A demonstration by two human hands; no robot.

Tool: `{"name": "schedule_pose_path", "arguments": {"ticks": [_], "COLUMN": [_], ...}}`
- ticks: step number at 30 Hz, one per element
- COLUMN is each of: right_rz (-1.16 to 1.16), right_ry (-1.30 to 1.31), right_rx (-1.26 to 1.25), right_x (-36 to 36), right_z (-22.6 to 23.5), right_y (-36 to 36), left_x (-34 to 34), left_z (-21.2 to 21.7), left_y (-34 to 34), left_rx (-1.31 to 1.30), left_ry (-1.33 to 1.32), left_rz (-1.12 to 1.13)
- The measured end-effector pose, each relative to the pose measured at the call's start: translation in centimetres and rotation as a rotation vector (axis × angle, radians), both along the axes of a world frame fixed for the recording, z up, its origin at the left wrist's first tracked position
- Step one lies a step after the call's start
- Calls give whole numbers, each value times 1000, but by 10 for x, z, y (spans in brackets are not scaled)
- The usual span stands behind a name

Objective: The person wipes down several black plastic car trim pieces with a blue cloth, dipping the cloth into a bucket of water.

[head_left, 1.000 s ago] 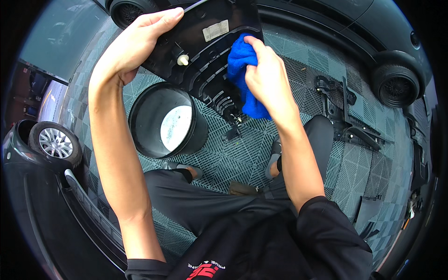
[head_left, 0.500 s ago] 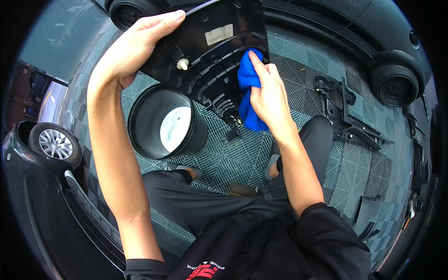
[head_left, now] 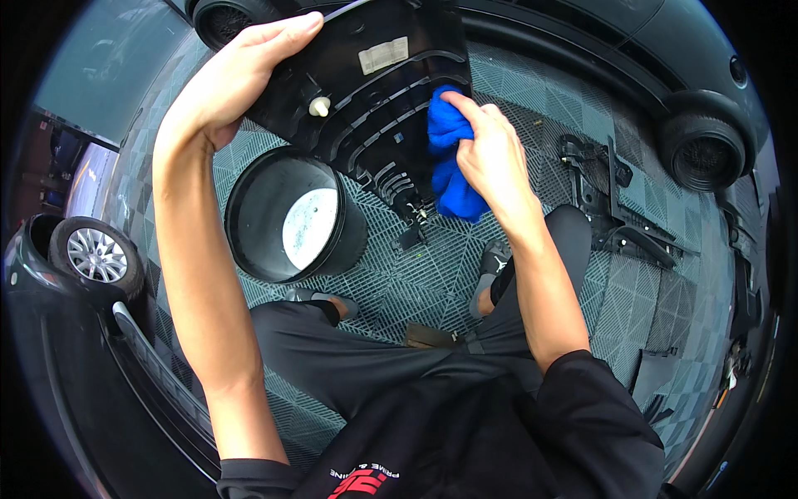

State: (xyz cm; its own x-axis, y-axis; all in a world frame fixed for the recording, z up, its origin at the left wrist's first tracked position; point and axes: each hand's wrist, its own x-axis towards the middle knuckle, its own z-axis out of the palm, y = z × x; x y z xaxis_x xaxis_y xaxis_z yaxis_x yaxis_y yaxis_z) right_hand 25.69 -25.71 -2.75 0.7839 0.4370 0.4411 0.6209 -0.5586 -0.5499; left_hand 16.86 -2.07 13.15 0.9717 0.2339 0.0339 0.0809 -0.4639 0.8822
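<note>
The left hand (head_left: 229,79) is clamped on the black panel (head_left: 366,83), gripping it by its left edge toward the far corner, the thumb near the far edge and most of the fingers hidden from me. Nearly all of the panel lies to the right of that grip, held up in front of the person, above the floor (head_left: 391,291). The right hand (head_left: 496,154) is closed on a bunched cloth (head_left: 446,133), index finger stretched along it, and holds it against the panel's right edge. Part of the cloth hangs loose on the near side of the fingers.

The panel shows a ribbed face, with curved ridges stepping down toward a narrower near end. A pale label (head_left: 384,56) sits in its far part, and a whitish plug (head_left: 319,106) sticks out to the left. The cloth is bright blue, soft and creased.

Left of the panel's near end, a black bucket (head_left: 353,229) stands on the floor, with whitish, frothy liquid (head_left: 310,229) inside.
</note>
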Motion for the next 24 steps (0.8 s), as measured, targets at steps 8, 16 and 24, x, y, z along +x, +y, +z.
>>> {"name": "schedule_pose_path", "arguments": {"ticks": [8, 16, 24], "right_rz": [-97, 171, 202], "right_ry": [237, 355, 264], "right_rx": [335, 759, 680], "right_x": [-12, -28, -55], "right_z": [-32, -50, -81], "right_y": [-18, 51, 107], "left_x": [23, 56, 42], "left_z": [10, 11, 20], "left_y": [42, 35, -6], "left_rx": [265, 885, 701], "left_ry": [46, -159, -16], "left_rz": [18, -175, -59]}}
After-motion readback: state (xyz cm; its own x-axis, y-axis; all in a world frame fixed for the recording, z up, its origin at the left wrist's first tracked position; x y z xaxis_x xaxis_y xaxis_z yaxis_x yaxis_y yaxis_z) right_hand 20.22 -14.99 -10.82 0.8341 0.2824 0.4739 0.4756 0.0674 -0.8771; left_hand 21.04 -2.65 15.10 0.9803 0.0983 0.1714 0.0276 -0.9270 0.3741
